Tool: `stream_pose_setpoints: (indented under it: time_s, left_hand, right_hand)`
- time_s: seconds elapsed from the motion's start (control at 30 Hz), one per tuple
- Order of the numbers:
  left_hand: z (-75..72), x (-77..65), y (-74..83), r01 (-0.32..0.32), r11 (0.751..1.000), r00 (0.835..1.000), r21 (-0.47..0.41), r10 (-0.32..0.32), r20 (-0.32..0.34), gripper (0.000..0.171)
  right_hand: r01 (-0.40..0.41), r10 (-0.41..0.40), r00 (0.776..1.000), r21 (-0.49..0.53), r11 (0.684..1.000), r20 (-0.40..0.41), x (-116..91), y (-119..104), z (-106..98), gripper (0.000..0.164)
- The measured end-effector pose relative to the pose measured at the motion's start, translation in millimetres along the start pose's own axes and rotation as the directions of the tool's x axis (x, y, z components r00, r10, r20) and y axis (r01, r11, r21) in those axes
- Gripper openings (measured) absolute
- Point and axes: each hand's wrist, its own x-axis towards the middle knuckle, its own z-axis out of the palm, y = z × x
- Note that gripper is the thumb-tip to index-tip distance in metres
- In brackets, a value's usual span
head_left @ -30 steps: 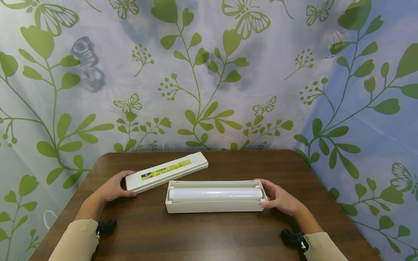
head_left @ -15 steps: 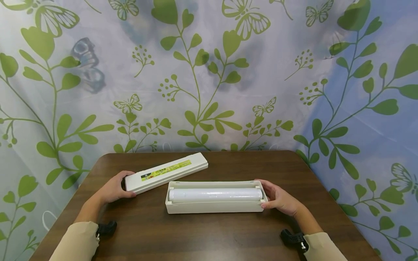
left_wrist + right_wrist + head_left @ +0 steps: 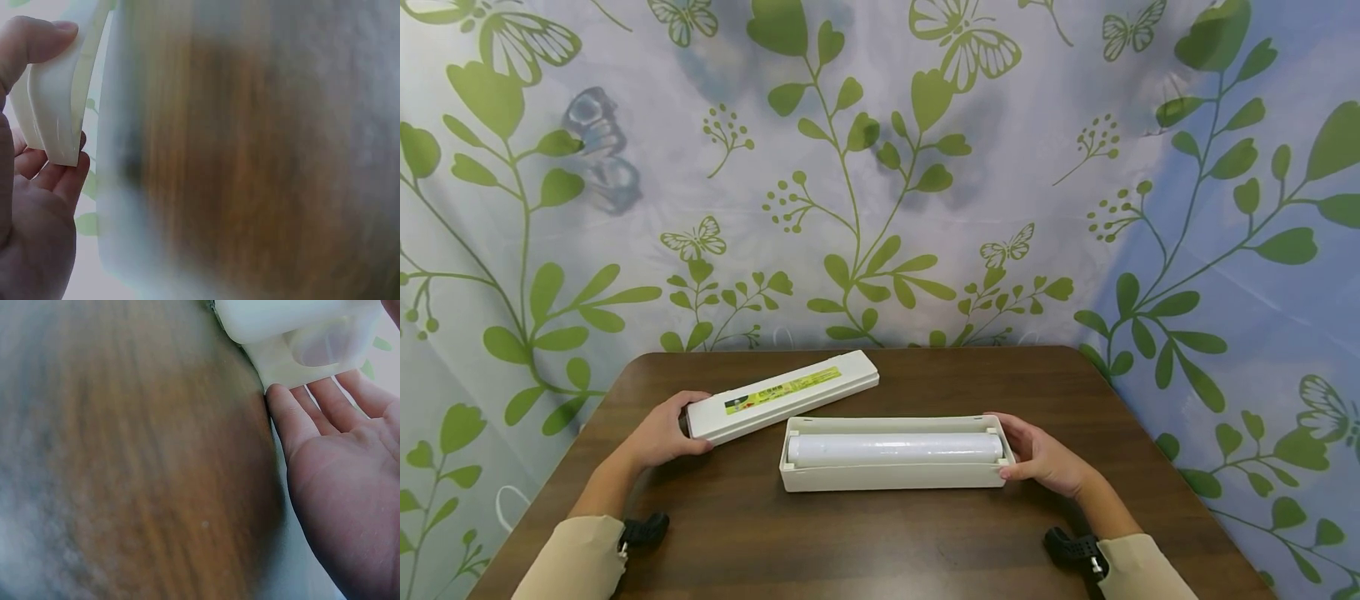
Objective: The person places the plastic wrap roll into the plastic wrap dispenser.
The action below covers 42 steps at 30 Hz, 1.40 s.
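- Head view first: a white roll (image 3: 895, 448) lies lengthwise in an open-topped white box (image 3: 891, 478), middle of the table (image 3: 880, 550). Box walls probably stop it rolling away.
- Right hand (image 3: 1048, 458) has a grip on the box's right end — thumb at the near corner, fingers round the far one. Likely just steadying it, and it leaves the top uncovered.
- Left hand (image 3: 662, 431) is grasping a long white lid (image 3: 850, 377) by its left end, thumb on the near side, fingers round the far side. End grip keeps the yellow-green label (image 3: 782, 390) unblocked, facing up.
- Lid's slanted, right end behind the box. Can't tell if they touch, or if it's fully flat.
- That end's near the table's back edge, curtain (image 3: 700, 167) beyond, so probably tight there — most room looks to be on the near side, between the sleeves (image 3: 576, 557).
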Motion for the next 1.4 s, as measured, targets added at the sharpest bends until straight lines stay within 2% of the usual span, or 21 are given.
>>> stream_pose_setpoints:
  time_s: [0.23,0.5,1.0,1.4]
  left_hand:
    - [0.5,-0.2,6.2,-0.022,1.0,0.999,0.015,0.023,-0.028,0.079]
    - [1.7,-1.2,8.8,-0.001,1.0,0.999,0.029,0.003,-0.037,0.077]
    - [1.9,-6.6,11.2,0.018,1.0,0.996,-0.006,-0.019,-0.088,0.077]
    - [3.4,-12.2,12.5,0.0,0.999,0.992,-0.04,-0.005,-0.126,0.075]
  right_hand:
    - [0.002,-0.002,1.0,-0.009,1.0,0.002,0,0,-1,0.088]
    - [0.007,-0.007,1.0,-0.013,1.0,0.004,0,0,0,0.087]
    - [0.0,0.0,1.0,-0.016,1.0,0.003,0,-1,-1,0.087]
    - [0.0,0.0,1.0,-0.006,1.0,0.005,-1,-1,0,0.087]
